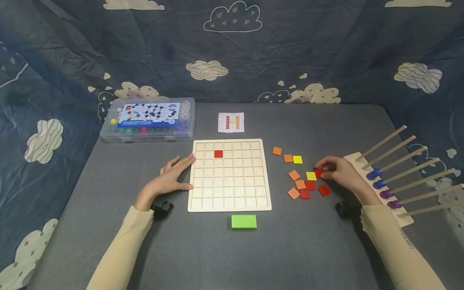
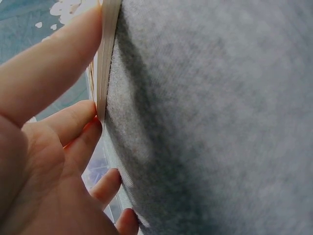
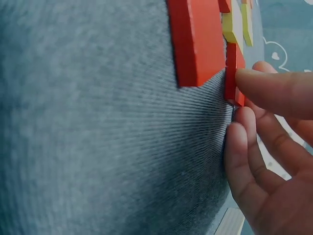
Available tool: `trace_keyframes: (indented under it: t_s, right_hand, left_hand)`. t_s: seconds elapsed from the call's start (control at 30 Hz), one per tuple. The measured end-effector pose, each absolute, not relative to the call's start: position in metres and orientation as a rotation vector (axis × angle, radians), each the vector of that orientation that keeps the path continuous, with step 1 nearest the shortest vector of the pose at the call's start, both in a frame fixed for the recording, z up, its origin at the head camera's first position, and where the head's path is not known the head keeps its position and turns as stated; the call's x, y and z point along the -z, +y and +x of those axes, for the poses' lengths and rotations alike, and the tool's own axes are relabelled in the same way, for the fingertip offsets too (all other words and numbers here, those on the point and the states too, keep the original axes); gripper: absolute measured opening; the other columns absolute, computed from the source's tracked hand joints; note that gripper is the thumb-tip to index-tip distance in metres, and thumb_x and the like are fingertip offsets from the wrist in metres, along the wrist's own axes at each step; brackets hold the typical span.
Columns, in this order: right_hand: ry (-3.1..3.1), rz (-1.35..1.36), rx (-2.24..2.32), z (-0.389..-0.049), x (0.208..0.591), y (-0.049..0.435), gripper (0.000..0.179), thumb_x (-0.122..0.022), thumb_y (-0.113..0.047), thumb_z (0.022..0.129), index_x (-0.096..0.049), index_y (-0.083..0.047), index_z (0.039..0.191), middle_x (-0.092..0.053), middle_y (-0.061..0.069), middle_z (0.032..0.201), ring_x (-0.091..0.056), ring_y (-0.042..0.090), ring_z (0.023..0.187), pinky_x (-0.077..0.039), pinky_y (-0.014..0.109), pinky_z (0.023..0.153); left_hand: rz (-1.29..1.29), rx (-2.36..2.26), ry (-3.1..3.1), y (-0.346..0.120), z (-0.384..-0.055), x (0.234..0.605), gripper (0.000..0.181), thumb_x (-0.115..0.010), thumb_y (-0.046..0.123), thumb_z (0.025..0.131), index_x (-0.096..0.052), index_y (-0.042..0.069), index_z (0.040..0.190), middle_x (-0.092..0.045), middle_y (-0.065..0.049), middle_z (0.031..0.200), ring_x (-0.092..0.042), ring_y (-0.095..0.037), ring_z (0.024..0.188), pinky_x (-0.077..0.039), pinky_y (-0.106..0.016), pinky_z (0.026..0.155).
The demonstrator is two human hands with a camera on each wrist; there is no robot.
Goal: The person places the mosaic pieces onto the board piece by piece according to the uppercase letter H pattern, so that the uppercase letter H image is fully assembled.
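Observation:
A pale wooden grid board (image 1: 230, 175) lies mid-table, with one red tile (image 1: 218, 154) in a square of its upper part. My left hand (image 1: 167, 179) rests at the board's left edge, thumb and fingers spread and straight; in the left wrist view the thumb and fingertips touch the wooden rim (image 2: 108, 54). Right of the board, my right hand (image 1: 337, 171) pinches a red tile (image 3: 232, 73) lying on the table, thumb against its near side, other fingers curled beyond. Around it lie loose red tiles (image 1: 324, 190), yellow tiles (image 1: 311, 176) and orange tiles (image 1: 294, 175).
A small printed pattern card (image 1: 231, 122) lies behind the board. At back left stands a clear plastic case (image 1: 156, 135) with coloured balls. A green block (image 1: 244, 221) sits before the board. On the right, a wooden peg rack (image 1: 357, 161) has tall slanting rods close to the right forearm.

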State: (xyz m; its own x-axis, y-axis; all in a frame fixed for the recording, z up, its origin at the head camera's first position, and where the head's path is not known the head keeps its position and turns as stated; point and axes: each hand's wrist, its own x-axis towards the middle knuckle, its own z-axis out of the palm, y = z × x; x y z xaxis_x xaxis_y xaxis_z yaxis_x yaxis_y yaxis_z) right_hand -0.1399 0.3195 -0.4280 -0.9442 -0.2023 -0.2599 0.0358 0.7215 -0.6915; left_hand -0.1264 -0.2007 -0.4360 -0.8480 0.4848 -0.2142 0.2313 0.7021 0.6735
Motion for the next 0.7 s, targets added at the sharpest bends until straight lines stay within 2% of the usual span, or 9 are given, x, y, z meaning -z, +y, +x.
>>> trace_keyframes:
  t_s: [0.17, 0.37, 0.6, 0.7]
  right_hand:
    - [2.632, -0.086, 1.011, -0.142, 0.428, 0.316, 0.026, -0.063, 0.010, 0.082, -0.060, 0.007, 0.108, -0.059, 0.016, 0.096, -0.050, 0.029, 0.087, -0.045, 0.025, 0.068]
    - [2.540, -0.115, 1.106, -0.142, 0.423, 0.321, 0.025, -0.061, 0.006, 0.086, -0.057, 0.008, 0.110, -0.057, 0.017, 0.095, -0.052, 0.026, 0.083, -0.049, 0.025, 0.068]
    - [2.459, -0.086, 1.212, -0.146, 0.408, 0.314, 0.033, -0.066, -0.014, 0.091, -0.054, 0.005, 0.116, -0.058, 0.018, 0.102, -0.057, 0.021, 0.086, -0.050, 0.026, 0.076]
    - [2.407, -0.103, 1.246, -0.152, 0.400, 0.301, 0.036, -0.066, -0.017, 0.091, -0.054, 0.004, 0.117, -0.059, 0.017, 0.103, -0.058, 0.021, 0.088, -0.050, 0.028, 0.079]
  left_hand:
    - [0.551, -0.937, 2.534, -0.201, -0.126, 0.435, 0.090, -0.074, 0.027, 0.084, -0.020, 0.009, 0.153, -0.013, -0.011, 0.159, 0.002, -0.042, 0.141, -0.004, -0.065, 0.101]
    - [0.543, -0.938, 2.532, -0.200, -0.126, 0.435, 0.090, -0.074, 0.028, 0.084, -0.020, 0.009, 0.153, -0.013, -0.012, 0.159, 0.002, -0.043, 0.141, -0.004, -0.066, 0.101]
    - [0.545, -0.934, 2.543, -0.200, -0.125, 0.434, 0.088, -0.073, 0.029, 0.084, -0.022, 0.007, 0.152, -0.015, -0.014, 0.158, 0.001, -0.044, 0.141, -0.003, -0.068, 0.100]
    - [0.547, -0.930, 2.545, -0.200, -0.125, 0.433, 0.088, -0.073, 0.029, 0.084, -0.022, 0.007, 0.152, -0.015, -0.014, 0.158, 0.000, -0.044, 0.141, -0.004, -0.068, 0.100]
